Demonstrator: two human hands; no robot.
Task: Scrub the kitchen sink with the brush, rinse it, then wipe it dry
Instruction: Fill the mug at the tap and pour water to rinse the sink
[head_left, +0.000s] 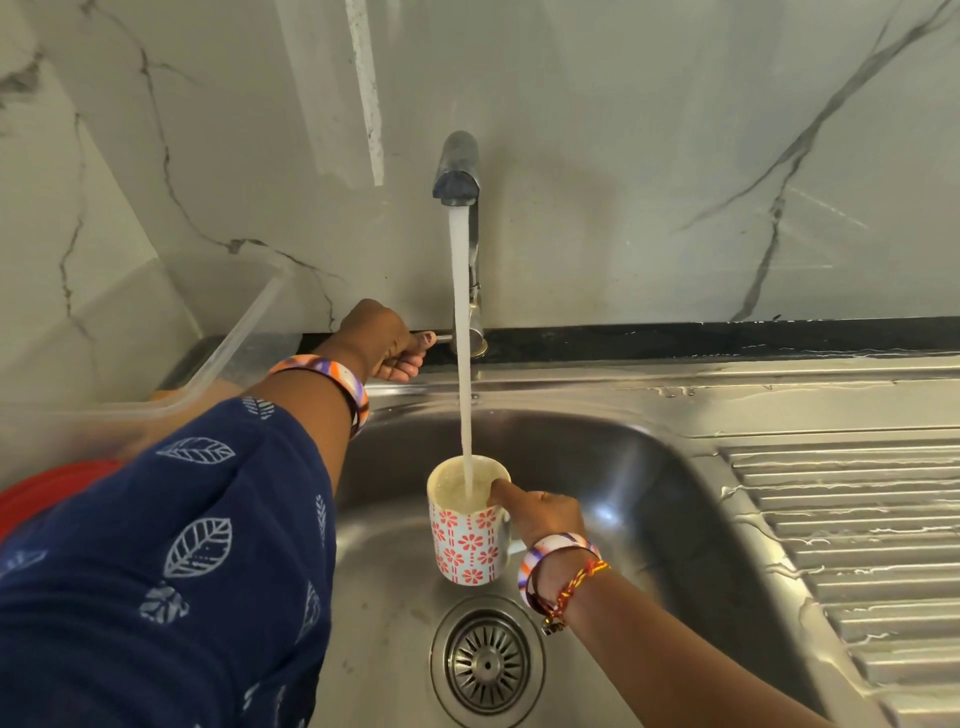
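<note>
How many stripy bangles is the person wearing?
2. One striped bangle is on the left wrist, behind the left hand at the tap lever. The other bangle is on the right wrist, behind the right hand holding the mug. Sleeves could hide more.

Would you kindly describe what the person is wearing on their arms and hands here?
The left arm has a dark blue sleeve printed with white leaves, and an orange, purple and white striped bangle at the wrist. The right wrist carries a matching striped bangle plus a red and yellow braided thread. Both hands are bare; one nail looks painted dark.
</note>
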